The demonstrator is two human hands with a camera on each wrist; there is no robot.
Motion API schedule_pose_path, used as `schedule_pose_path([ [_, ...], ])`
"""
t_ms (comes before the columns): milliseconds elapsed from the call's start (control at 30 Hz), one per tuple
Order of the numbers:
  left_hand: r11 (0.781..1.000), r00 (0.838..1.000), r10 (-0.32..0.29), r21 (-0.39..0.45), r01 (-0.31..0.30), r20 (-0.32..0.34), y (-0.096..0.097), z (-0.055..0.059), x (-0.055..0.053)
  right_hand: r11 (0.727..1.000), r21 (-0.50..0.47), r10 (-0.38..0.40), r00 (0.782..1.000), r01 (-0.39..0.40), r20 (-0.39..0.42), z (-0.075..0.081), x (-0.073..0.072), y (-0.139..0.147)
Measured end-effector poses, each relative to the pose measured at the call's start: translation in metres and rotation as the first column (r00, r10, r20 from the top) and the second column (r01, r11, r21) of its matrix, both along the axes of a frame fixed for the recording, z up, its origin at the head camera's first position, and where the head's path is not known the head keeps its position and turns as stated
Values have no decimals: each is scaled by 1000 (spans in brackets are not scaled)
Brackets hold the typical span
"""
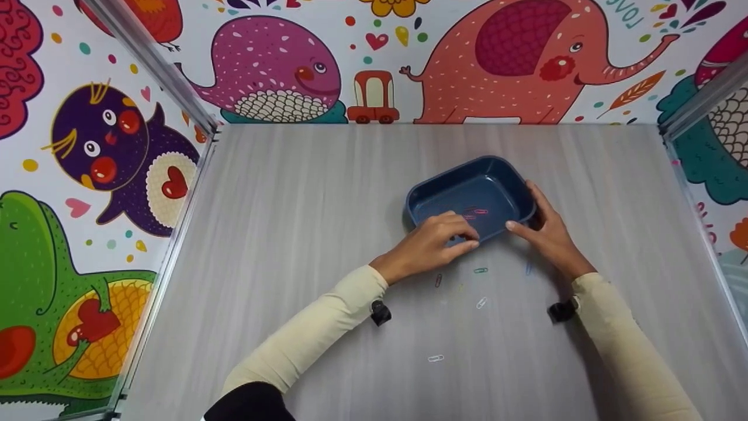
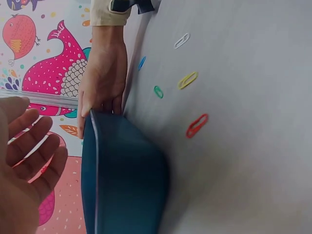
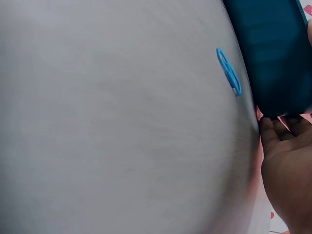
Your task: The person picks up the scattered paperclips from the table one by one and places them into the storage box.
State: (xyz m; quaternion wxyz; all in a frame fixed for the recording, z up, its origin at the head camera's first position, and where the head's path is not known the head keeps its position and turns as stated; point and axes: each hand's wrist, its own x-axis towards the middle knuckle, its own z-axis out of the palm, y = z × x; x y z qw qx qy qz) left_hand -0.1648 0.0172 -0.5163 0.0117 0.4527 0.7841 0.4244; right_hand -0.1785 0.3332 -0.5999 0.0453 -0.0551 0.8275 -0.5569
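A dark blue rectangular tray (image 1: 467, 175) sits on the table, with several pink and red paper clips (image 1: 476, 211) on its floor. My left hand (image 1: 438, 241) hovers over the tray's near-left rim, its fingers loosely bent and nothing between them. At the tray's right end, my right hand (image 1: 548, 234) grips the corner, thumb at the near rim and fingers against the end wall. Just in front of the tray lie a red paper clip (image 1: 438, 280), a green one (image 1: 480, 270), a faint yellow one (image 1: 460, 287) and a blue paper clip (image 3: 229, 72).
A white paper clip (image 1: 481, 303) lies closer to me, and a second white paper clip (image 1: 436, 358) is nearer still. Cartoon-printed walls (image 1: 380, 35) enclose the grey table (image 1: 292, 193) at the back and sides. Each wrist carries a small black camera (image 1: 381, 313).
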Motion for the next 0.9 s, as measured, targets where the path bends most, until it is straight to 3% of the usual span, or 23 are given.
schedule_pose_path([
  [233, 999, 999, -28, 36, 29, -26, -10, -6, 22, 1000, -12, 7, 1000, -7, -10, 1, 1, 0],
  [567, 996, 992, -84, 6, 84, -93, -20, -15, 55, 1000, -24, -2, 1000, 2, 3, 2, 1, 1],
  [900, 977, 977, -197, -98, 188, -84, -34, -42, 81, 1000, -21, -10, 1000, 10, 8, 1, 1, 1],
])
